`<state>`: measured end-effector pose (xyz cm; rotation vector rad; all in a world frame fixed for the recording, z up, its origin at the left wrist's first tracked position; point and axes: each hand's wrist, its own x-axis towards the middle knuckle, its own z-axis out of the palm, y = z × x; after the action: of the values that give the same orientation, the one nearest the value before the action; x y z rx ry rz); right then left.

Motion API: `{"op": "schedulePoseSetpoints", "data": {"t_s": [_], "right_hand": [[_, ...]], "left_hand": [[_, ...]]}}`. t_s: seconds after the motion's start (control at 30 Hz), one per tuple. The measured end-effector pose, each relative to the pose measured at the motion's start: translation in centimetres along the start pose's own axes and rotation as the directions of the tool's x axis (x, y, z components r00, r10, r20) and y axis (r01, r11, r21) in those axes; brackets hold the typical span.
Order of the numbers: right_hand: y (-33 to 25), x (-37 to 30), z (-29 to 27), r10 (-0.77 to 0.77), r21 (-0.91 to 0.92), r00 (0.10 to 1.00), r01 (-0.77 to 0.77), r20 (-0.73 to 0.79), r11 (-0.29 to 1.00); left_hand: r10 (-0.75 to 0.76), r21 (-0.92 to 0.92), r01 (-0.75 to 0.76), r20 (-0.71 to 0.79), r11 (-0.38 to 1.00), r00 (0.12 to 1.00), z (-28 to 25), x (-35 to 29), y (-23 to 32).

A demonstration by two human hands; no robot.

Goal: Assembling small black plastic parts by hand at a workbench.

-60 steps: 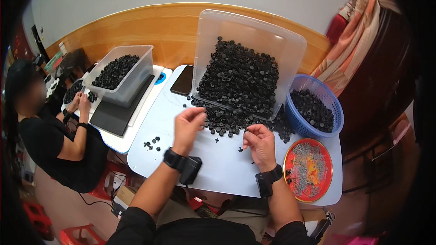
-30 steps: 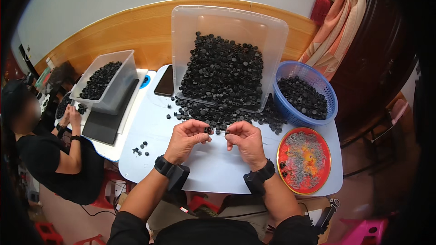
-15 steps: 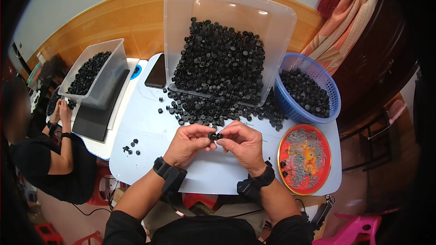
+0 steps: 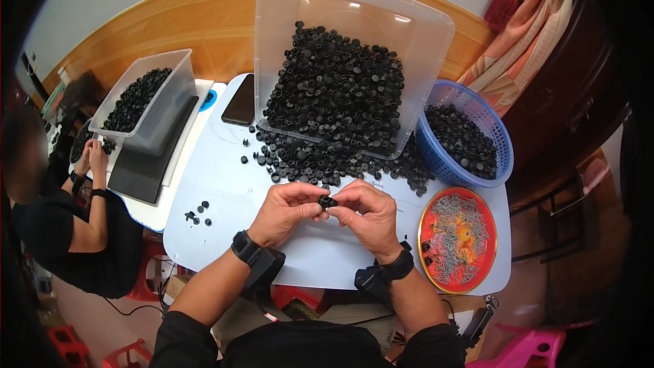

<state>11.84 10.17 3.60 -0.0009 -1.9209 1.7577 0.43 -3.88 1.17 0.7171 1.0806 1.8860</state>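
Observation:
My left hand (image 4: 286,212) and my right hand (image 4: 366,213) meet over the white table (image 4: 225,191), pinching one small black round part (image 4: 328,201) between their fingertips. Just beyond them lies a spill of the same black round parts (image 4: 327,160), pouring out of a tilted clear plastic bin (image 4: 354,48) heaped with more. Both wrists wear black bands.
A blue basket (image 4: 501,140) of black parts sits right of the bin. A red round tray (image 4: 458,240) of small metal pieces lies at my right. A dark phone (image 4: 240,100) rests at the left of the bin. Another person (image 4: 65,221) works at a second bin (image 4: 139,102).
My hands left the pile, came together in front of me and now hold a single black part between them. The view has shifted slightly.

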Motion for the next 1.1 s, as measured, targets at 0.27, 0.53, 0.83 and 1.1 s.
{"op": "schedulePoseSetpoints", "data": {"t_s": [0.27, 0.53, 0.83, 1.1], "right_hand": [[0.09, 0.01, -0.07, -0.006, -0.019, 1.000, 0.006, 0.014, 1.000], [-0.18, 0.00, -0.03, -0.041, -0.053, 0.999, 0.041, 0.018, 0.998], [-0.17, 0.09, 0.06, -0.133, -0.170, 0.990, 0.138, 0.039, 0.976], [0.27, -0.05, 0.06, -0.100, -0.184, 0.995, 0.104, 0.029, 0.977]], "left_hand": [[-0.011, -0.027, 0.011, 0.006, 1.000, 1.000, -0.06, 0.03, 0.12], [-0.052, -0.038, 0.051, -0.015, 0.998, 0.999, 0.06, -0.04, 0.21], [-0.028, 0.013, 0.028, -0.015, 1.000, 1.000, 0.16, 0.01, 0.32], [0.007, 0.085, -0.007, 0.001, 0.996, 1.000, 0.09, 0.09, 0.26]]}}
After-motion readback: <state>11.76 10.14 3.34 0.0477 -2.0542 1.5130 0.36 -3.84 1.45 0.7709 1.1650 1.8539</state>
